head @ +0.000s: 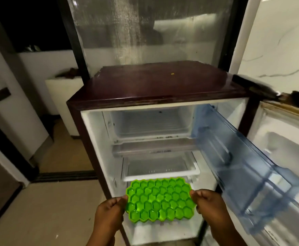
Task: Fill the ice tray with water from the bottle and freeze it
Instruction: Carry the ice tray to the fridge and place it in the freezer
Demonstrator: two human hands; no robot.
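Note:
A bright green ice tray (pixel 160 200) with several honeycomb cells is held level in front of the open fridge. My left hand (pixel 110 213) pinches its left edge and my right hand (pixel 210 205) pinches its right edge. The cells look glossy; whether they hold water I cannot tell for sure. Above the tray, the freezer compartment (pixel 152 124) at the top of the fridge stands open with nothing on its floor. No bottle is in view.
The dark maroon fridge (pixel 155 84) has its main door (pixel 283 157) swung open to the right. A blue translucent freezer flap (pixel 234 157) juts forward on the right. White shelves (pixel 160 172) sit behind the tray. Tiled floor (pixel 52 210) lies to the left.

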